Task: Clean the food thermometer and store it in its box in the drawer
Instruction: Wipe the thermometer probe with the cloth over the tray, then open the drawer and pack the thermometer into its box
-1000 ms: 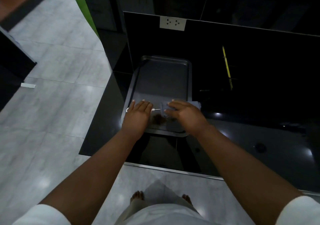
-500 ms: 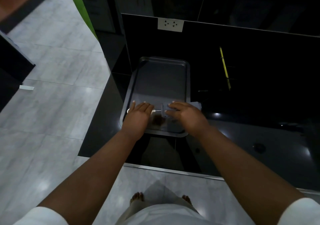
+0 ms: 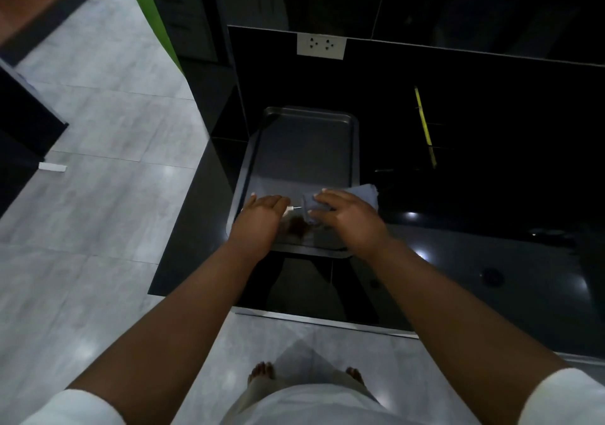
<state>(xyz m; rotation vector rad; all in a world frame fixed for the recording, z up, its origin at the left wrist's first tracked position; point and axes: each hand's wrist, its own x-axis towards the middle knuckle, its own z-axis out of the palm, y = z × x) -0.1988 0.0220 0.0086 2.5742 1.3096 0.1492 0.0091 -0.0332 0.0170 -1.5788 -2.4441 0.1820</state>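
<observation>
Head view: both arms reach out over a glossy black worktop [image 3: 458, 261] to the near end of a grey metal tray [image 3: 304, 149]. Left hand [image 3: 262, 218] lies palm down, its grip closed over the thermometer's body, which is hidden under the fingers. Food thermometer [image 3: 292, 208]: only a white collar and a short length of thin metal probe show, running from the left grip rightward. Right hand [image 3: 347, 215] has its grip clamped on a blue-grey cloth [image 3: 363, 193], bunched around the far end of the probe; the tip is covered. Cloth trails away right of the right grip, over the tray's edge onto the worktop. Brown smear [image 3: 296, 228] on the tray floor, just nearer than the probe, between the two grips. Yellow strip [image 3: 422, 116] well beyond the right grip. White socket plate [image 3: 320, 46] on the black upstand, far beyond both.
</observation>
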